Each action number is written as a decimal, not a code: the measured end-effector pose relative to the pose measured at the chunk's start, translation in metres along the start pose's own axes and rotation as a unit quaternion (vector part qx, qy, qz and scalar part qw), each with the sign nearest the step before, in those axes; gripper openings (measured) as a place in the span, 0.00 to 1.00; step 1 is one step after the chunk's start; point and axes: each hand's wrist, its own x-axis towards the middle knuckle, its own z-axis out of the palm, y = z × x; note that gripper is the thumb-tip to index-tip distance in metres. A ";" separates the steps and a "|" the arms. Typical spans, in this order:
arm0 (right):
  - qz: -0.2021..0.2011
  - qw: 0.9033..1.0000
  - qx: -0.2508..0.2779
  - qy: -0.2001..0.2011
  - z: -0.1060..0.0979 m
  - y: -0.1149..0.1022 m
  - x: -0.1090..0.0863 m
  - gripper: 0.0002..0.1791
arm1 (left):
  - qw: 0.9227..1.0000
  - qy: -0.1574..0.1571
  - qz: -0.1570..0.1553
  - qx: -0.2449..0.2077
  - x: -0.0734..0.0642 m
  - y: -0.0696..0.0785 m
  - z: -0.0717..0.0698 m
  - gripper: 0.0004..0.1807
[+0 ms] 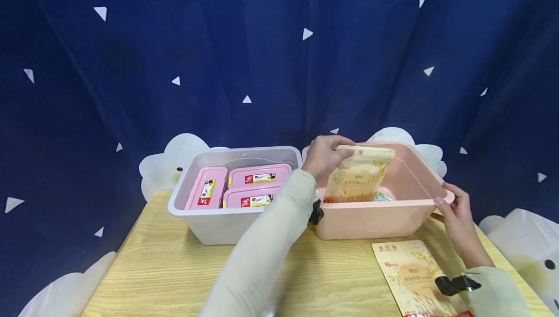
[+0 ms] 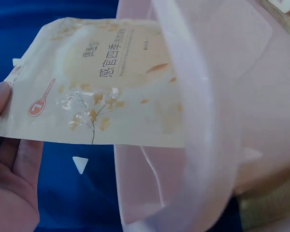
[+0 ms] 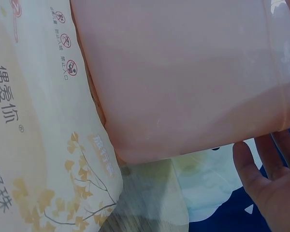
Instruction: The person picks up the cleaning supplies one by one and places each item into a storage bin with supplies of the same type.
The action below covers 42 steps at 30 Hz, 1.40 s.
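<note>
My left hand (image 1: 326, 156) pinches the top edge of a cream pouch (image 1: 360, 176) with a leaf-and-twig print. The pouch stands upright with its lower part inside a pink plastic bin (image 1: 371, 222). In the left wrist view, thumb and fingers hold that pouch (image 2: 96, 92) at one end, while the bin wall (image 2: 203, 111) hides its other end. At the bin's right end, my right hand (image 1: 458, 220) grips the rim, thumb on top and fingers beneath. A second, matching pouch (image 1: 410, 278) lies flat on the table below my right wrist.
To the left, a pale grey bin (image 1: 227, 227) holds several pink-lidded boxes (image 1: 259, 177) with red and yellow labels. A green-and-white packet (image 1: 382, 196) shows low inside the pink bin. Both bins stand on a wooden table (image 1: 166, 263) before a dark blue curtain (image 1: 218, 55).
</note>
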 end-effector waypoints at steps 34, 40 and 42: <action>0.006 1.000 0.013 0.008 0.001 0.002 -0.001 0.28 | 0.997 -0.050 -0.015 -0.057 0.007 -0.031 0.010 0.09; 0.004 1.000 -0.004 0.003 0.000 0.001 -0.001 0.27 | 0.990 -0.057 -0.037 -0.123 0.007 -0.031 0.009 0.08; 0.002 1.000 -0.005 0.003 0.000 0.001 -0.001 0.27 | 0.988 -0.060 -0.045 -0.132 0.007 -0.031 0.009 0.08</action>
